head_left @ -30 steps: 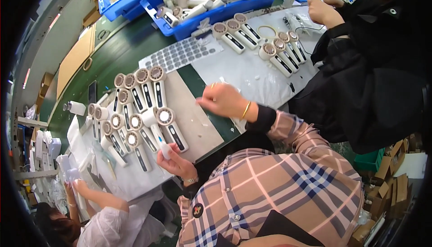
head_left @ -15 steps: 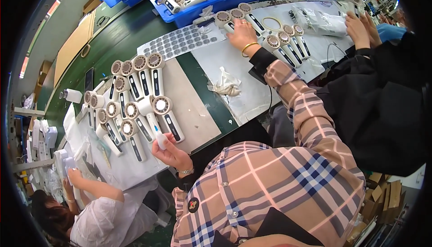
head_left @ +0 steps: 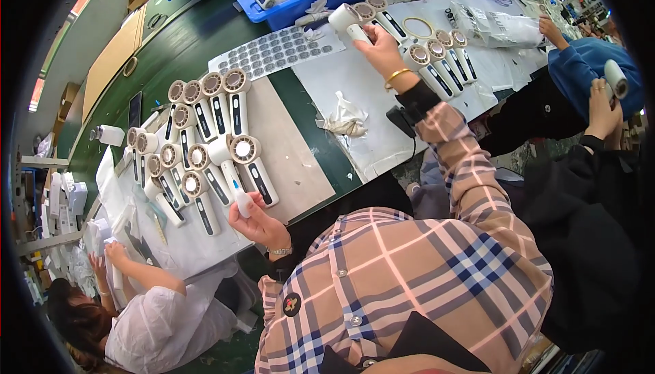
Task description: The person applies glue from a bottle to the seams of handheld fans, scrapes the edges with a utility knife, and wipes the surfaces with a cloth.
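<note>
My right hand [head_left: 383,55] is closed round the handle of a white handheld fan [head_left: 346,18], raised off the right part of the table with its head turned away from me. Near it lie two fans [head_left: 375,7] behind and several more [head_left: 437,52] to the right, their round grilles facing up. At the table's front edge my left hand [head_left: 265,228] pinches a small white squeeze bottle [head_left: 243,205] with a blue tip. Just beyond the bottle, several fans [head_left: 243,149] lie in rows with dark strips on their handles; some have a white disc at the grille's centre.
Behind stands a blue bin [head_left: 307,0] full of fan parts. A sheet of grey stickers [head_left: 276,50], a crumpled white cloth [head_left: 346,118], a phone [head_left: 136,109] and a tape ring [head_left: 417,27] lie on the table. Co-workers sit at left [head_left: 147,319] and right [head_left: 580,190], the latter holding a fan.
My right hand has picked a handheld fan up from the back group and tilted it. The left hand with the squeeze bottle has barely moved. The co-worker at right has drawn back.
</note>
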The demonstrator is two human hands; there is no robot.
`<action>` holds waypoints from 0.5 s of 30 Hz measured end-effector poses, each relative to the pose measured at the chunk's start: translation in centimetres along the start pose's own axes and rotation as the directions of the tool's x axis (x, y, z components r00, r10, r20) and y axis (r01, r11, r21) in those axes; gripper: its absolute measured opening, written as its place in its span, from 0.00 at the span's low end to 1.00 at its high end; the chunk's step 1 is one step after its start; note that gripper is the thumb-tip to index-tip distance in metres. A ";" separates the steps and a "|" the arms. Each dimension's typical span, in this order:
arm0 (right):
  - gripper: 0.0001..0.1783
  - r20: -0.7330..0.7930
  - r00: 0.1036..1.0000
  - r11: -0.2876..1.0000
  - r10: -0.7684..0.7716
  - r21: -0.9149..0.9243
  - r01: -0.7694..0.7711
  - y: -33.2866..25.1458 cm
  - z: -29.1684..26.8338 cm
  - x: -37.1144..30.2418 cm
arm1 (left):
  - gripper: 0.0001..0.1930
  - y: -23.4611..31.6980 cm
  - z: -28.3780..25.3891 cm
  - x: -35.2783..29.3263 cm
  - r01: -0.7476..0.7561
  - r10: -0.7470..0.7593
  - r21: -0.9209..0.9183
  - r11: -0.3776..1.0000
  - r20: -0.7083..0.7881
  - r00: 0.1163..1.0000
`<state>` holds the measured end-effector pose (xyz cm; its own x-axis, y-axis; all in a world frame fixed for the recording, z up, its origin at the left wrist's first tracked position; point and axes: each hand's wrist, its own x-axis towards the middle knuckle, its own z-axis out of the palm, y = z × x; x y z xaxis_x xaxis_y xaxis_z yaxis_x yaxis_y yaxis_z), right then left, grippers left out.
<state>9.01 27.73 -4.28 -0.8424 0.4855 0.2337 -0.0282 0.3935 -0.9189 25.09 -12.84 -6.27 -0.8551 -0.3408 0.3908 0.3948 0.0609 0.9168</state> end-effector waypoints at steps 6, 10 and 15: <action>0.23 0.373 0.901 0.797 0.221 0.464 -0.387 -8.0 -2.2 -9.3 | 0.12 0.2 0.0 0.1 -0.004 0.004 0.033 0.999 -0.007 1.000; 0.20 0.565 0.781 0.828 0.267 0.280 -0.486 -10.2 -1.9 -14.8 | 0.12 1.3 0.8 0.8 -0.094 0.094 -0.002 0.996 0.011 0.995; 0.19 0.619 0.763 0.982 -0.186 0.132 0.132 -8.9 0.8 -20.3 | 0.14 2.1 2.8 1.4 -0.135 0.148 -0.080 0.988 0.192 0.970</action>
<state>25.95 13.74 -1.09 -0.9706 -0.1861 0.1527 -0.2104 0.3474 -0.9138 23.81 -10.60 -3.55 -0.8356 -0.1415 0.5308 0.5322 0.0312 0.8461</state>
